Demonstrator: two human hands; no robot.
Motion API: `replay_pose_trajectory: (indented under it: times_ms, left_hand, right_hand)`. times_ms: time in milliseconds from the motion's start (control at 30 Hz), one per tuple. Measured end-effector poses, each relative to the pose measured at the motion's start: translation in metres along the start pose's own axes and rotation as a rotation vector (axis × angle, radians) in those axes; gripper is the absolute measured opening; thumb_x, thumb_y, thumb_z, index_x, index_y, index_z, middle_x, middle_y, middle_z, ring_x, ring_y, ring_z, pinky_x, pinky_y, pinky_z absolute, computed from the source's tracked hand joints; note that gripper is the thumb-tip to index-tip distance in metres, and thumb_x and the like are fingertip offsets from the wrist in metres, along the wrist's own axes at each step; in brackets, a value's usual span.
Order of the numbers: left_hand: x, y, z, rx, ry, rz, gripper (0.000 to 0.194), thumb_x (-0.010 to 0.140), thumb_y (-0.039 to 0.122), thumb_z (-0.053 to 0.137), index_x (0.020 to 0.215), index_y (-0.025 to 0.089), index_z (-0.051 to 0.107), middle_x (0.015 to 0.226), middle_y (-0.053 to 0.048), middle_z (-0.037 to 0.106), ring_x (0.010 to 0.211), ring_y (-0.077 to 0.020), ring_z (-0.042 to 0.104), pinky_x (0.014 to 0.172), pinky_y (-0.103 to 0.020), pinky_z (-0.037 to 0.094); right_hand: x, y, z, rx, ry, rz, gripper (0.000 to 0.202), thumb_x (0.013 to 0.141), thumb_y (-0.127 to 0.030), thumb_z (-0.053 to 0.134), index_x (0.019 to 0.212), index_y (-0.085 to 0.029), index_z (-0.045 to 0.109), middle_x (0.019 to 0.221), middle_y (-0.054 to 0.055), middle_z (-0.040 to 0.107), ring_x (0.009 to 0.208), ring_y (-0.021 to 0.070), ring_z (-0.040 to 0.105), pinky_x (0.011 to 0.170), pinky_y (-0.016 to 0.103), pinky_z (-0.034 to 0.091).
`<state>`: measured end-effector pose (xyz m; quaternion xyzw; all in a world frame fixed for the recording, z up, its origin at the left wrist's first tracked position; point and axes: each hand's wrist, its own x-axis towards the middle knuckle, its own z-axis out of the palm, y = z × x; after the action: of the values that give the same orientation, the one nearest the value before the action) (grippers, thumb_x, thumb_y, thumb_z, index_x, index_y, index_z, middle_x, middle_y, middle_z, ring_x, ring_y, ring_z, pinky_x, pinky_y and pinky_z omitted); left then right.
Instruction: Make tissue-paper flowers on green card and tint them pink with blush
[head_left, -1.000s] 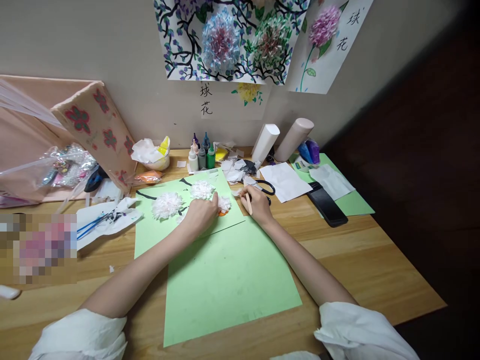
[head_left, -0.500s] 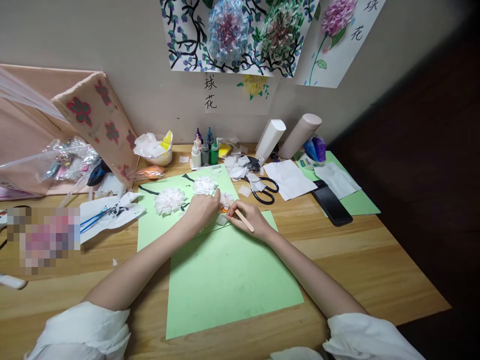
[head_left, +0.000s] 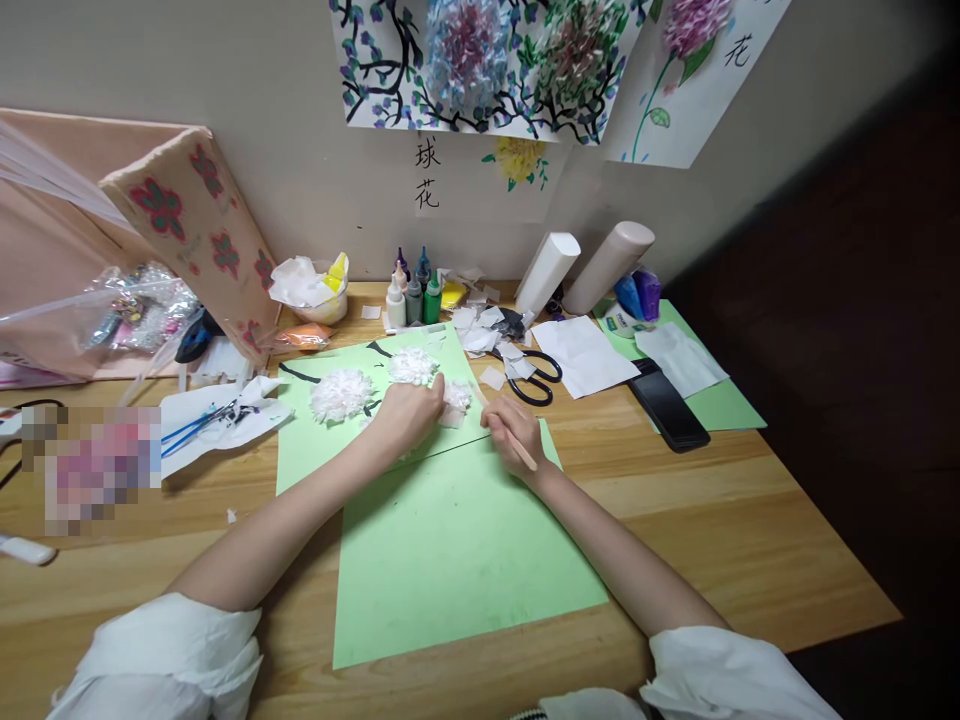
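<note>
1. Your left hand (head_left: pixel 409 412) is resting over the upper green sheet (head_left: pixel 296 432), its fingers mostly curled under and its thumb standing out beside the small white paper flower (head_left: pixel 457 393). Whether those fingers are pinching anything, I cannot tell.
2. Your right hand (head_left: pixel 516 432) is closing its fingers around a flat wooden craft stick (head_left: pixel 524 453), whose rounded end is slanting back toward your wrist. This hand is sitting by the right edge of the upper sheet, near the small flower but apart from it.
3. The small flower is lying on the upper sheet, between your two hands, with a pale paper square (head_left: pixel 452 416) showing at its near edge.
4. Two fuller flowers are sitting on the same sheet: the far white flower (head_left: pixel 413 366) just beyond your left hand, and the left white flower (head_left: pixel 341 395) beside it. Black painted branches (head_left: pixel 300 374) are running in from the sheet's left and far edges.
5. The lower green sheet (head_left: pixel 465 560) is spreading toward you between your forearms.
6. Black-handled scissors (head_left: pixel 536 378) are lying just beyond your right hand, beside white paper scraps (head_left: pixel 480 330).
</note>
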<state>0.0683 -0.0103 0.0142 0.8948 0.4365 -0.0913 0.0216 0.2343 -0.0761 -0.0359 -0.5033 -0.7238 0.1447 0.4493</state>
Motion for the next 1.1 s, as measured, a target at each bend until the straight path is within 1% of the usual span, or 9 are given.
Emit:
replay_pose_trajectory:
  times_ms: [67,167,467,600,667,800,933,1033,1100]
  left_hand:
    - [0.0,-0.001,0.001,0.003,0.005,0.009,0.034,0.09,0.027,0.037,0.117,0.009,0.046,0.073,-0.016,0.066,0.07,-0.0262,0.065,0.057,-0.029,0.041]
    - [0.001,-0.001,0.003,0.014,0.015,0.025,0.036,0.09,0.028,0.036,0.119,0.008,0.046,0.072,-0.016,0.066,0.068,-0.0273,0.065,0.056,-0.029,0.041]
    - [0.0,0.0,-0.001,-0.016,-0.013,0.004,0.038,0.091,0.032,0.034,0.119,0.008,0.044,0.073,-0.016,0.066,0.072,-0.0265,0.065,0.058,-0.029,0.039]
    - [0.0,0.0,-0.002,-0.027,-0.021,0.004,0.036,0.091,0.031,0.034,0.117,0.008,0.045,0.074,-0.016,0.066,0.073,-0.026,0.065,0.058,-0.028,0.039]
    - [0.0,0.0,-0.002,-0.032,-0.02,0.007,0.035,0.091,0.031,0.033,0.115,0.009,0.046,0.073,-0.016,0.066,0.073,-0.0258,0.065,0.058,-0.028,0.038]
    - [-0.001,-0.002,-0.001,-0.024,0.0,0.028,0.037,0.093,0.031,0.029,0.117,0.008,0.045,0.072,-0.015,0.065,0.073,-0.0258,0.065,0.059,-0.028,0.039]
    - [-0.001,-0.003,-0.001,-0.018,0.012,0.054,0.038,0.093,0.029,0.026,0.116,0.008,0.046,0.071,-0.016,0.065,0.071,-0.0266,0.065,0.059,-0.03,0.041]
    - [-0.002,-0.003,-0.003,-0.018,-0.002,0.064,0.036,0.091,0.024,0.028,0.118,0.008,0.046,0.072,-0.015,0.066,0.072,-0.0257,0.065,0.061,-0.03,0.041]
    - [-0.003,-0.002,-0.003,0.001,-0.018,0.066,0.038,0.088,0.019,0.032,0.123,0.008,0.042,0.075,-0.016,0.066,0.073,-0.0251,0.065,0.061,-0.029,0.041]
  right_hand:
    - [-0.006,0.0,-0.003,0.046,-0.106,-0.074,0.039,0.093,-0.03,0.022,0.061,-0.023,0.044,0.055,0.002,0.049,0.054,0.0165,0.046,0.057,0.031,0.037]
    - [-0.011,0.001,0.0,0.035,-0.235,-0.144,0.039,0.093,-0.028,0.021,0.062,-0.022,0.043,0.055,0.003,0.049,0.053,0.0162,0.043,0.055,0.031,0.035]
    - [-0.004,0.003,0.01,-0.054,-0.276,-0.091,0.038,0.095,-0.03,0.022,0.067,-0.022,0.045,0.061,0.003,0.049,0.061,0.0177,0.045,0.06,0.031,0.038]
    - [-0.002,0.001,0.012,-0.025,-0.278,-0.048,0.038,0.095,-0.032,0.022,0.066,-0.022,0.044,0.061,0.003,0.049,0.062,0.0175,0.046,0.061,0.031,0.038]
    - [-0.001,-0.003,0.014,0.04,-0.24,0.046,0.04,0.096,-0.035,0.021,0.064,-0.022,0.042,0.06,0.002,0.048,0.06,0.0166,0.046,0.061,0.03,0.038]
    - [0.008,-0.009,0.021,0.211,-0.1,0.354,0.046,0.095,-0.043,0.024,0.056,-0.022,0.035,0.05,-0.002,0.041,0.049,0.0133,0.043,0.054,0.027,0.036]
    - [0.025,-0.006,0.029,0.348,0.002,0.564,0.048,0.092,-0.049,0.028,0.053,-0.022,0.033,0.039,-0.005,0.035,0.039,0.0112,0.038,0.048,0.026,0.034]
    - [0.035,-0.001,0.03,0.389,-0.007,0.689,0.048,0.09,-0.051,0.03,0.052,-0.022,0.037,0.036,-0.005,0.038,0.036,0.0107,0.038,0.044,0.025,0.032]
    - [0.036,-0.001,0.026,0.412,-0.045,0.691,0.048,0.089,-0.052,0.031,0.054,-0.021,0.041,0.038,-0.005,0.043,0.037,0.0104,0.041,0.045,0.024,0.033]
